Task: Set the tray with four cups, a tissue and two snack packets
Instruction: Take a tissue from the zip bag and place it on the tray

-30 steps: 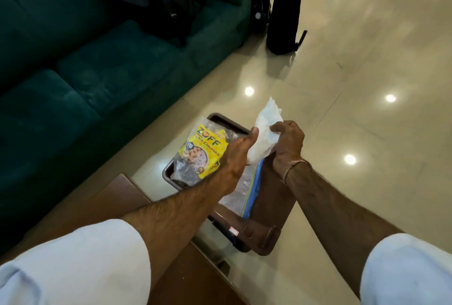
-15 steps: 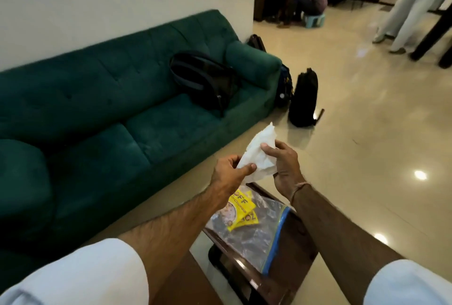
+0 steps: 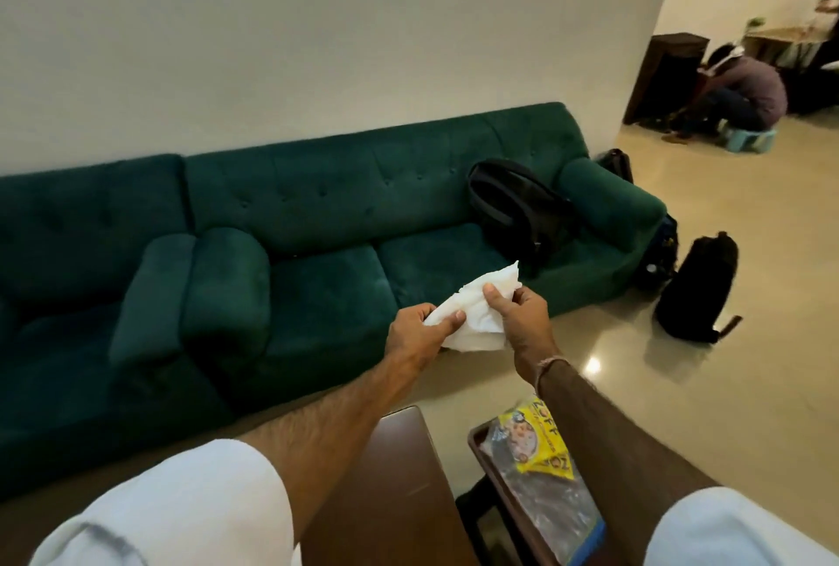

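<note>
A crumpled white tissue (image 3: pixel 476 311) is stretched between both hands, in the air in front of the sofa. My left hand (image 3: pixel 420 331) pinches its lower left edge and my right hand (image 3: pixel 522 315) grips its right side. Below my right forearm, a dark brown tray (image 3: pixel 495 488) lies at the bottom of the view. On the tray lies a clear snack packet with a yellow label (image 3: pixel 540 452), partly hidden by my arm. No cups are in view.
A dark wooden table (image 3: pixel 390 484) sits left of the tray. A green sofa (image 3: pixel 318 256) runs along the wall with a black backpack (image 3: pixel 517 211) on it. Another black backpack (image 3: pixel 694 288) stands on the floor. A person (image 3: pixel 744 88) crouches far right.
My head has lifted, so the tray and packet dropped to the bottom of the view. Both hands rose with the tissue and pulled it wider apart.
</note>
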`<state>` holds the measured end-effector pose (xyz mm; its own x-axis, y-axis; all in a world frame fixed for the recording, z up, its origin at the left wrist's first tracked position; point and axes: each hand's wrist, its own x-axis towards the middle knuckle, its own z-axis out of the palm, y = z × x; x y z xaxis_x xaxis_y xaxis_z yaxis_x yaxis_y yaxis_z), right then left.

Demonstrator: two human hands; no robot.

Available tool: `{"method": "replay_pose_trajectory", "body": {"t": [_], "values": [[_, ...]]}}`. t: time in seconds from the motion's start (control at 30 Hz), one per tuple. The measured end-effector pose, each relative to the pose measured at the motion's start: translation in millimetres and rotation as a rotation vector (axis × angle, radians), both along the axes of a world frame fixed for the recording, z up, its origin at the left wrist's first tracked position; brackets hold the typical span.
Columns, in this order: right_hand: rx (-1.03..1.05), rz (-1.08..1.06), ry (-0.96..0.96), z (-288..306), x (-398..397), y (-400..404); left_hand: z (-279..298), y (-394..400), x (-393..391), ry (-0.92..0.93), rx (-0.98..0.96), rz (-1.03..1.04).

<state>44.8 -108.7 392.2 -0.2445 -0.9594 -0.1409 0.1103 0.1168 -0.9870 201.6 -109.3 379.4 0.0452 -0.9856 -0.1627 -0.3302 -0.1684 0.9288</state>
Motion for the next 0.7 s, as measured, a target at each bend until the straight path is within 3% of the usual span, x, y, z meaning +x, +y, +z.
{"method": "replay_pose_trajectory", "body": {"t": [0.33,0.7], "values": [[0.075,0.244,0.312,-40,165,33,-42,66,168,-0.091,0.112,0.17],[0.262,0.518,0.533,-159,294,92,-151,171,307,-0.054,0.362,0.241]]}}
